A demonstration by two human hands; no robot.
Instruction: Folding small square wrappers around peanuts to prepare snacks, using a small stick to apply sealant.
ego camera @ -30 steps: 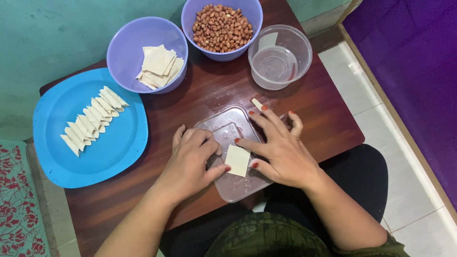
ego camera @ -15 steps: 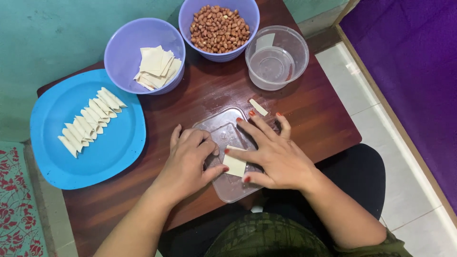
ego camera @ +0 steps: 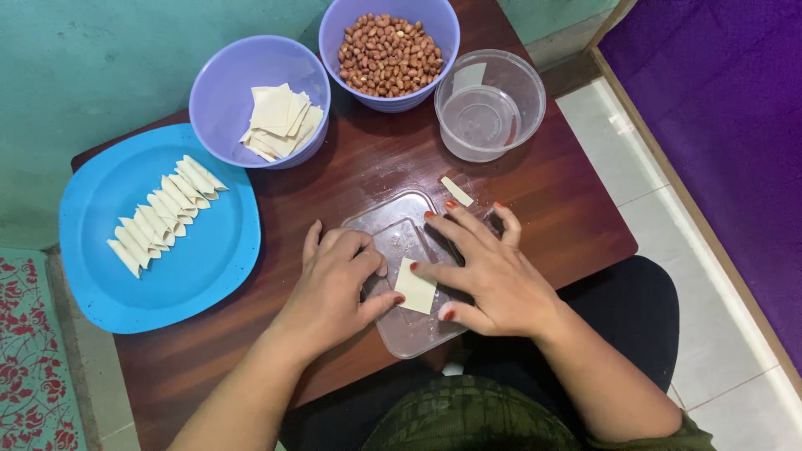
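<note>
Head view: both hands, left point(ego camera: 334, 288) and right point(ego camera: 489, 276), lie flat-fingered, pinning a pale square dough wrapper point(ego camera: 415, 286) against the clear plastic lid point(ego camera: 393, 230), steadying it for rolling.

packages: none | labels: none | signs: none | screens: none in view
</note>
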